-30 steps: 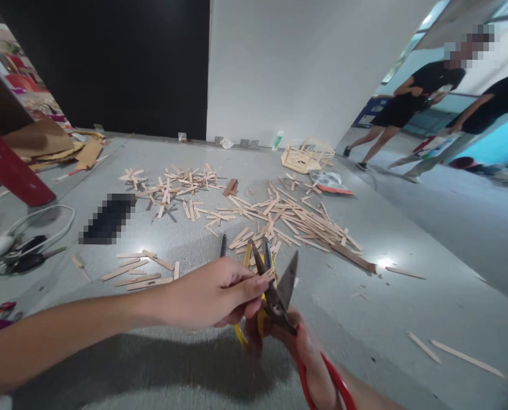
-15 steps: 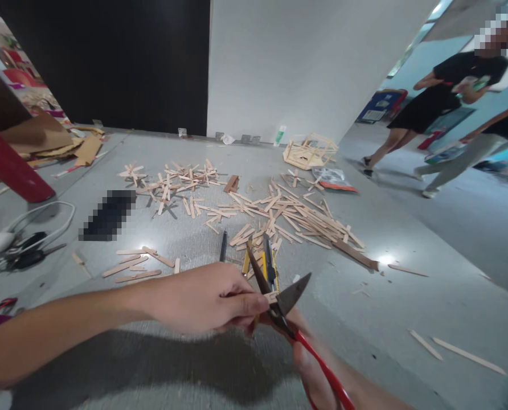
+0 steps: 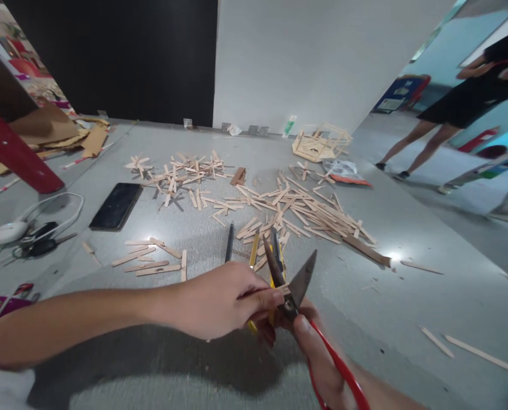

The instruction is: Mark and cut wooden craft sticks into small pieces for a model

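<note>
My left hand pinches a short wooden stick, whose end lies between the blades of red-handled scissors. The blades are spread apart in a V. My right hand is wrapped round the scissors' red handles. Behind the blades, a yellow and black cutter and a yellow tool lie on the grey surface, partly hidden by my hands. A black pen rests just left of them. Beyond is a wide pile of loose wooden sticks.
On the left are a phone, keys, a white cable and a red post. More sticks lie nearer. A stick frame and a plastic bag sit at the back right. A person stands beyond.
The view has shifted, so the surface items appear slightly higher and further right. Both hands keep their holds on stick and scissors. The people at the right appear further toward the frame edge.
</note>
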{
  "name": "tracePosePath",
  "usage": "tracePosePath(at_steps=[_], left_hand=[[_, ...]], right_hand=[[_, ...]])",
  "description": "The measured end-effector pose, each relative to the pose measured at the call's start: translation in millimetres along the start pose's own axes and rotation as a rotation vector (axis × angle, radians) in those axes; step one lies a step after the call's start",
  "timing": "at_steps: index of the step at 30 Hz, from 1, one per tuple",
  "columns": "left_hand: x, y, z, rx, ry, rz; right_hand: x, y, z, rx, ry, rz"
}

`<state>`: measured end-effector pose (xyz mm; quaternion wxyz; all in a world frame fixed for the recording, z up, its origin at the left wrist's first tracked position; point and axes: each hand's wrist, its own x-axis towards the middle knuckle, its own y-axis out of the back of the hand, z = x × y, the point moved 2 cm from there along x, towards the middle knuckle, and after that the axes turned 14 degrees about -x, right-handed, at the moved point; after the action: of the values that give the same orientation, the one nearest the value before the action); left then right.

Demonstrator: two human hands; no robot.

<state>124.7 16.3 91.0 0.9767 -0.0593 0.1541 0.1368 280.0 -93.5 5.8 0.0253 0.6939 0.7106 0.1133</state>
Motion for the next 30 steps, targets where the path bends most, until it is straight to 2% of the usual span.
tracePosePath(at_steps=[6,12,16,20,22,26,30], left_hand=[[10,-4.0,-19,-0.130,-0.087,0.014],[18,-7.7,-36,-0.255,-0.087,0.024],[15,-9.9,-32,-0.318,-0.051,0.008],[12,-8.7,-23,-0.237,-0.077,0.021],[11,-7.7,-20,-0.209,-0.081,0.018],[8,-4.7,-13,-0.170,-0.062,-0.008],[0,4.7,-3,-0.018,0.021,0.045]], right_hand=[[-1,-5,3,0.046,-0.024,-0.111],[-7,-6,12,0.136,-0.078,-0.113],[-6,-10,7,0.192,-0.107,-0.044],[-7,-18,12,0.368,-0.289,-0.017],[-7,-19,15,0.417,-0.327,-0.030],[-5,-12,15,0.403,-0.226,-0.074],[-5,-5,15,0.288,-0.110,-0.070]])
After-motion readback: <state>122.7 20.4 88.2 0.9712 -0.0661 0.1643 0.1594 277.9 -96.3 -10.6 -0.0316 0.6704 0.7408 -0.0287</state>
